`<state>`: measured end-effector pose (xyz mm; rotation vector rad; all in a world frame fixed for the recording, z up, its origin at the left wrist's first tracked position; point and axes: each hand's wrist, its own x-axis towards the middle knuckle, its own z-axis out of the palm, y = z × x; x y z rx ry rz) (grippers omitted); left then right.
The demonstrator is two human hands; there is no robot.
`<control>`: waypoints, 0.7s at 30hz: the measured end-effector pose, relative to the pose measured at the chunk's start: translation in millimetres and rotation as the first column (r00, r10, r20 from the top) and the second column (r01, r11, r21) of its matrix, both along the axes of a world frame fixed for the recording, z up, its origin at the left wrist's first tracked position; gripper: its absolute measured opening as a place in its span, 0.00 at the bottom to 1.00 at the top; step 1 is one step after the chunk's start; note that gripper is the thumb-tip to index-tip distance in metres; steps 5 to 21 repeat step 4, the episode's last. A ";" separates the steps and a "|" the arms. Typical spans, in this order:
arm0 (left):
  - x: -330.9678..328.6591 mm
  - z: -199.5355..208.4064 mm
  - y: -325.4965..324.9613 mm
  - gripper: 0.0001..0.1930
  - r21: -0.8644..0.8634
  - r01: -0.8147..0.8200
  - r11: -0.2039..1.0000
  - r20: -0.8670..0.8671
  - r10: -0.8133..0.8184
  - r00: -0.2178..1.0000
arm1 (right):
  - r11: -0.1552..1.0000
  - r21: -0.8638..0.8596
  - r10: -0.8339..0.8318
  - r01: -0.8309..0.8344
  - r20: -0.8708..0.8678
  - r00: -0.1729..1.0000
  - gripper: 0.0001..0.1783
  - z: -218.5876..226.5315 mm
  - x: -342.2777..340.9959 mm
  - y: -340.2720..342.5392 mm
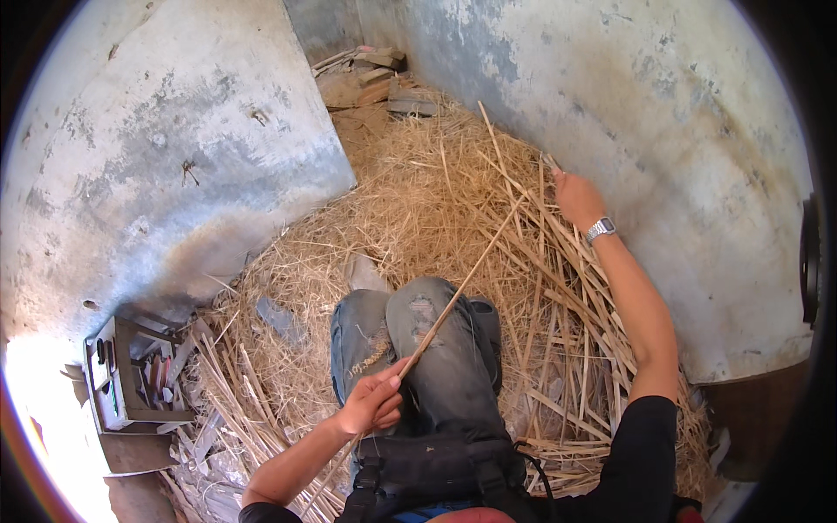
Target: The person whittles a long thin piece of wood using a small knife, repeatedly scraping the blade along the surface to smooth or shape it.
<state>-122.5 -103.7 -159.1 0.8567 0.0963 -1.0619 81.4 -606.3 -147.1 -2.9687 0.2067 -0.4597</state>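
Observation:
My left hand point(375, 402) is closed round a long, thin wooden strip point(459, 295), which looks like split bamboo or cane. The strip slants across my knees point(427, 327), one end toward the pile on the right and the other passing under my left forearm. My right arm is stretched far out toward the right wall, and my right hand point(579, 201) is closed at the edge of the pile of strips point(571, 301). A small pale tip shows beyond its fingers; what it belongs to I cannot make out.
Thin shavings point(401, 187) cover the floor around me. Plastered walls point(663, 157) stand close on the right and left point(174, 148). Wood pieces point(379, 78) lie in the far corner. A wooden box point(131, 414) with odds and ends stands at left, beside more strips point(240, 392).

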 end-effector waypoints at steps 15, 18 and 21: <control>-4.0 -5.0 9.7 0.27 -0.028 -0.008 1.000 -0.032 0.007 0.999 | 0.992 0.096 -0.101 0.084 0.177 0.979 0.36 18.8 -2.8 24.4; -4.0 -5.0 9.7 0.27 -0.028 -0.008 1.000 -0.032 0.007 0.999 | 0.992 0.096 -0.101 0.084 0.177 0.979 0.36 18.8 -2.8 24.4; -4.0 -5.0 9.7 0.27 -0.028 -0.008 1.000 -0.032 0.007 0.999 | 0.992 0.096 -0.101 0.084 0.177 0.979 0.36 18.8 -2.8 24.4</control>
